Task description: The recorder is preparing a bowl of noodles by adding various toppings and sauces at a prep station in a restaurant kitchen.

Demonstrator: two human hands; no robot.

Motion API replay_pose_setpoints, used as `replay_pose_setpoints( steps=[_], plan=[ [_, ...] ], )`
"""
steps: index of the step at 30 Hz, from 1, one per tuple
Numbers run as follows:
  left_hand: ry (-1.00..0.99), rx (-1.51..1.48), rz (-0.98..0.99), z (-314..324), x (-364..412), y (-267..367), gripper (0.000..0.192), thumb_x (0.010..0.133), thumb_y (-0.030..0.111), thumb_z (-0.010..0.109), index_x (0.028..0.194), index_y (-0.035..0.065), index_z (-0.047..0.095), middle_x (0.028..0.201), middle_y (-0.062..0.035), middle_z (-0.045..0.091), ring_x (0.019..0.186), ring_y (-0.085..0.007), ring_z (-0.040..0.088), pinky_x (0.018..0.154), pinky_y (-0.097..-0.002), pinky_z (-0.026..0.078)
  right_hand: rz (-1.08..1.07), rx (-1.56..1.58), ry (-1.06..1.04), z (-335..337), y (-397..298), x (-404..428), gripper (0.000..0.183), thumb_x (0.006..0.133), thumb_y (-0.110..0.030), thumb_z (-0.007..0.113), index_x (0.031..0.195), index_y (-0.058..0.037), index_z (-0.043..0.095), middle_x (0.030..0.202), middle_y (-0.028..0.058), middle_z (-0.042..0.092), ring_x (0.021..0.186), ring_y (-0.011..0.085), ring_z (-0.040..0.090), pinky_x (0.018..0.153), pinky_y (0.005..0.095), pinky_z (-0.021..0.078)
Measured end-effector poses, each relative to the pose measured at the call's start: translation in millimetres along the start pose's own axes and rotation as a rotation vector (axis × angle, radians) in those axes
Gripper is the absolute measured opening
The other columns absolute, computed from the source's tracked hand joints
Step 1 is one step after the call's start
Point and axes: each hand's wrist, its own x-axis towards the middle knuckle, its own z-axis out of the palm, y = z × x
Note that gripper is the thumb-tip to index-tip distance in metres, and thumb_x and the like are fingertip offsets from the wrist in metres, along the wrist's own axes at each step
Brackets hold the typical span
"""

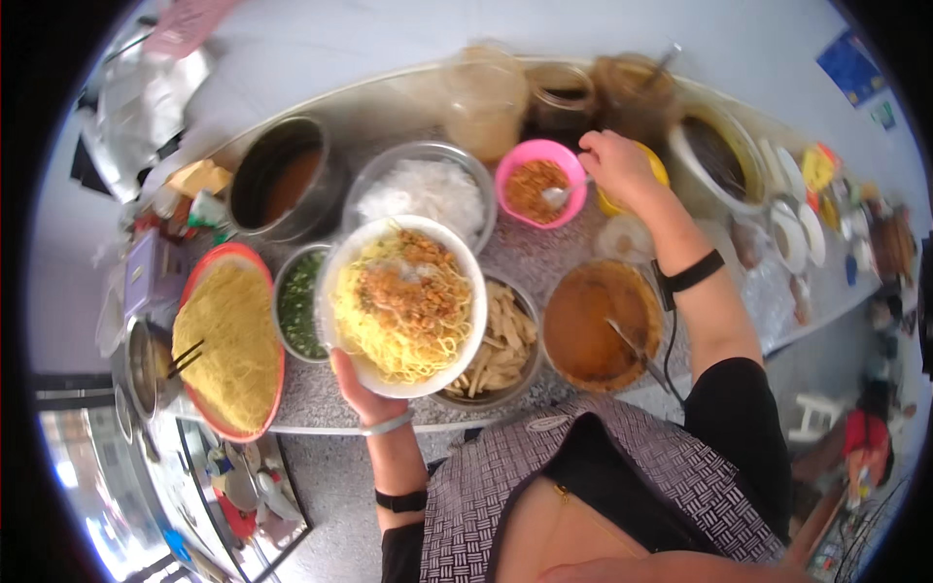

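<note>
My left hand [364, 393] holds a white bowl [477, 306] of yellow noodles [408, 350] topped with brown crumbly bits [423, 277]. The bowl is over the counter, partly hiding a metal bowl of pale strips [503, 342]. In my right hand [616, 164] is the handle of a metal spoon [555, 197], whose head rests in the pink bowl [574, 208] of brown bits. Behind my right hand, a yellow container [656, 166] is partly hidden. Chopped greens [299, 306] fill a metal bowl left of the noodle bowl.
A red-rimmed tray [280, 364] of noodles stands left, chopsticks in it. Around the counter [321, 401] are a dark pot [277, 175], a bowl of white shreds [430, 193], a bowl of orange-brown sauce [594, 321] and several jars [561, 95]. A person [867, 444] is far right.
</note>
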Motion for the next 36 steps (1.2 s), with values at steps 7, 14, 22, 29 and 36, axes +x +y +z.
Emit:
replay_pose_setpoints(
  steps=[7, 14, 22, 29, 36],
  plan=[
    [0.002, 0.116, -0.082, 12, 0, 11, 0.058, 0.088, 0.042, 0.037, 0.131, 0.0029, 0.034, 0.126, -0.0191, 0.042, 0.111, -0.0305, 0.05, 0.088, -0.0416, 0.049, 0.176, 0.032, -0.312, -89, 30, -190, 0.023, 0.078, -0.029, 0.056, 0.075, -0.0067, 0.061, 0.074, 0.0148, 0.059, 0.073, 0.0325, 0.057, 0.062, 0.0416, 0.0452],
    [-0.1, 0.219, -0.038, 18, -8, -2, 0.054, 0.09, 0.036, 0.036, 0.129, -0.0011, 0.035, 0.121, -0.0183, 0.047, 0.103, -0.0265, 0.055, 0.083, -0.0362, 0.051, 0.896, 0.734, -0.734, -61, 11, -304, 0.037, 0.077, -0.035, 0.059, 0.072, 0.0015, 0.06, 0.069, 0.0099, 0.062, 0.064, 0.0248, 0.06, 0.059, 0.0335, 0.0472],
    [-0.034, 0.059, -0.02, 32, -83, -31, 0.062, 0.085, 0.041, 0.043, 0.129, -0.0015, 0.032, 0.123, -0.0204, 0.044, 0.11, -0.0321, 0.05, 0.09, -0.04, 0.048, 0.006, 0.197, 0.019, -74, 14, -314, 0.015, 0.078, -0.014, 0.054, 0.089, -0.0079, 0.06, 0.064, 0.0102, 0.053, 0.058, 0.0265, 0.055, 0.049, 0.0367, 0.0415],
    [0.217, 0.031, 0.069, 30, -151, -49, 0.061, 0.087, 0.041, 0.039, 0.133, 0.0027, 0.03, 0.127, -0.0178, 0.042, 0.117, -0.0318, 0.044, 0.095, -0.0422, 0.043, -0.292, 0.228, -0.075, -80, 45, -318, 0.027, 0.077, -0.011, 0.056, 0.105, -0.0103, 0.056, 0.065, 0.0082, 0.053, 0.06, 0.0283, 0.055, 0.051, 0.039, 0.0422],
    [0.31, 0.055, 0.13, 32, -186, -50, 0.062, 0.086, 0.042, 0.041, 0.133, 0.0037, 0.029, 0.129, -0.0179, 0.041, 0.118, -0.0313, 0.043, 0.095, -0.0418, 0.043, -0.315, 0.341, -0.243, -94, 52, -325, 0.027, 0.079, -0.013, 0.055, 0.106, -0.0096, 0.056, 0.068, 0.0101, 0.058, 0.062, 0.0299, 0.057, 0.052, 0.0387, 0.0431]
  ],
)
